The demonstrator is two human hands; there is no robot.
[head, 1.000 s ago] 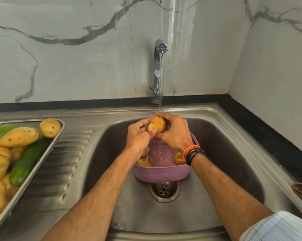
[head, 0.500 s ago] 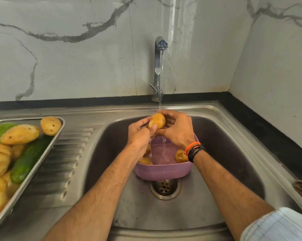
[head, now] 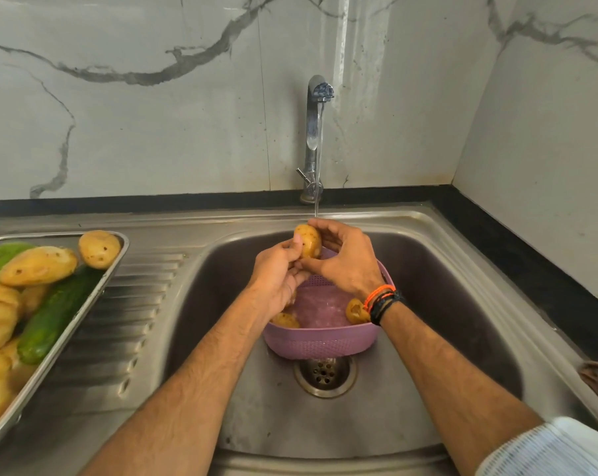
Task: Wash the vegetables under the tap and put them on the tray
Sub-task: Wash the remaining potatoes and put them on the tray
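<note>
Between both hands, left hand [head: 277, 273] and right hand [head: 345, 266] grasp a potato [head: 308, 241] under the tap [head: 316, 132]. Left of them, the tray [head: 117, 266] looks nearly full; below, two or three potatoes remain in the basket [head: 321, 341].

Open drainboard [head: 132, 304] lies between sink basin [head: 462, 304] and tray [head: 117, 266]; purple colander [head: 325, 341] fills the basin's middle.
</note>
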